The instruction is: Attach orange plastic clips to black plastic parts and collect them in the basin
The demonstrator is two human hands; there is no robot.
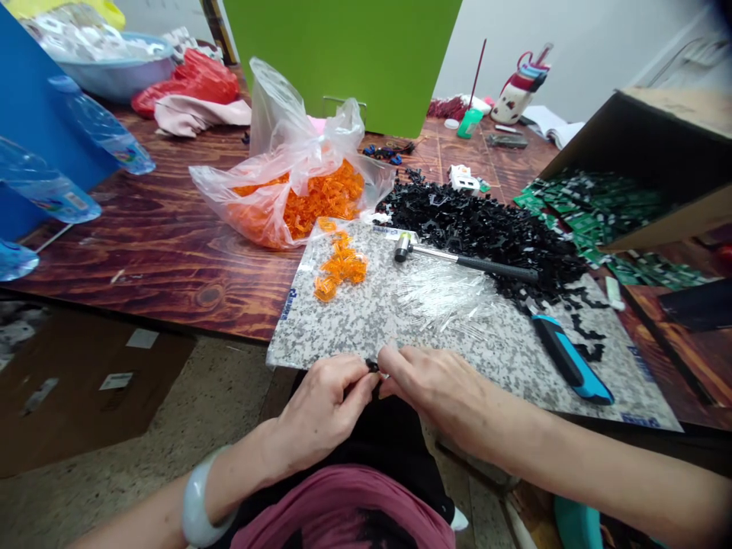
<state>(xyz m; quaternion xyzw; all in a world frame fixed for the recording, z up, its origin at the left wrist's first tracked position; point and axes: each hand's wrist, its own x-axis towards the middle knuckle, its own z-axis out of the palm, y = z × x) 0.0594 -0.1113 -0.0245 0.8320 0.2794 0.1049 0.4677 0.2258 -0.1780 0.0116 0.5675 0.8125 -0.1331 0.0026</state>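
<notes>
Just over the front edge of the speckled board [343, 335], both of my hands meet. My left hand [325, 396] pinches a small black plastic part [372, 366] between thumb and forefinger. Against that part, my right hand [438, 381] is closed in a pinch; whatever lies between its fingertips is too small to make out. Beyond the hands lies a loose pile of thin clear strips [440, 293]. A small mallet [469, 261] with a black grip rests across the far side of it. Several orange translucent pieces [343, 263] are grouped at the board's left.
A heap of black plastic parts [474, 213] spreads behind the mallet. The blue-black utility knife [572, 358] lies at right. A tied clear bag [257, 191] holds orange pieces. Green circuit boards [606, 198] spill from a cardboard box [675, 152]. Water bottles [103, 126] lean at left.
</notes>
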